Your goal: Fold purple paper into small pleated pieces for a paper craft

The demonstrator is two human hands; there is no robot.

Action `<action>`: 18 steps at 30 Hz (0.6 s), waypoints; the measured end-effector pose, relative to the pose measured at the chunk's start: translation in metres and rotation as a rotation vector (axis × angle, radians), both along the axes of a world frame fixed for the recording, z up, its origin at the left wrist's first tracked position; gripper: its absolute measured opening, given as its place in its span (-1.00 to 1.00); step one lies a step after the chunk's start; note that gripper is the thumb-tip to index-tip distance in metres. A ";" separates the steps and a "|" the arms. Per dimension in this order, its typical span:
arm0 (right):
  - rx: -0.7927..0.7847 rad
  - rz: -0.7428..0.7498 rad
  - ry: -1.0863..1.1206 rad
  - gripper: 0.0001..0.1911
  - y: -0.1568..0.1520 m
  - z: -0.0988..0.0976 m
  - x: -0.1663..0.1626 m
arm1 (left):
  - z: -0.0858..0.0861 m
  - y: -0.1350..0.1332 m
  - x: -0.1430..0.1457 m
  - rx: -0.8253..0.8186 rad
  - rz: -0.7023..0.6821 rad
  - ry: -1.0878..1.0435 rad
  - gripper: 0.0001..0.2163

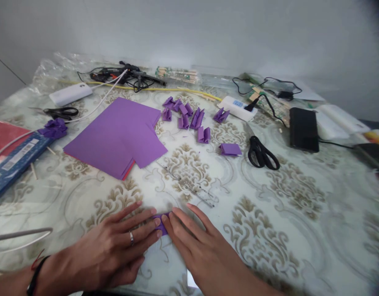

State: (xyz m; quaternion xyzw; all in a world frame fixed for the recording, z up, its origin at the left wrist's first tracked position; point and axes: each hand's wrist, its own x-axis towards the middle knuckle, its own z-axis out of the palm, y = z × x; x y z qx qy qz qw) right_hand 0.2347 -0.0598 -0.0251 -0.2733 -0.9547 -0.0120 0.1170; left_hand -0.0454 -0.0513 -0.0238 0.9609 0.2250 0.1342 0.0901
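Flat on the table, a small folded piece of purple paper (161,224) lies under the fingertips of both hands. My left hand (115,242) presses on its left side with fingers stretched out; a ring sits on one finger. From the right, my right hand (195,242) lays its extended fingers on the same piece and covers part of it. Beyond the hands, a clear ruler (189,187) rests on the patterned cloth. Sheets of purple paper (112,135) are stacked at the left, with red showing underneath. Several folded purple paper pieces (197,118) stand farther back.
Black-handled scissors (261,154) lie at the right, near a black phone-like device (304,129) and a white power strip (238,107). Another pair of scissors (61,112), a white power bank (71,94) and a blue packet (15,164) are at the left. Cables cross the back.
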 end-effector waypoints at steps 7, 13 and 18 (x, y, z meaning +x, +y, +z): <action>-0.205 0.010 0.077 -0.52 0.011 0.001 0.022 | 0.003 0.000 0.004 -0.006 0.047 0.034 -0.41; -0.245 0.037 0.086 -0.55 0.014 -0.003 0.026 | 0.005 0.000 0.009 -0.022 0.055 0.058 -0.41; -0.207 0.039 0.159 -0.61 0.019 -0.002 0.025 | 0.003 -0.001 0.005 -0.057 0.056 0.044 -0.40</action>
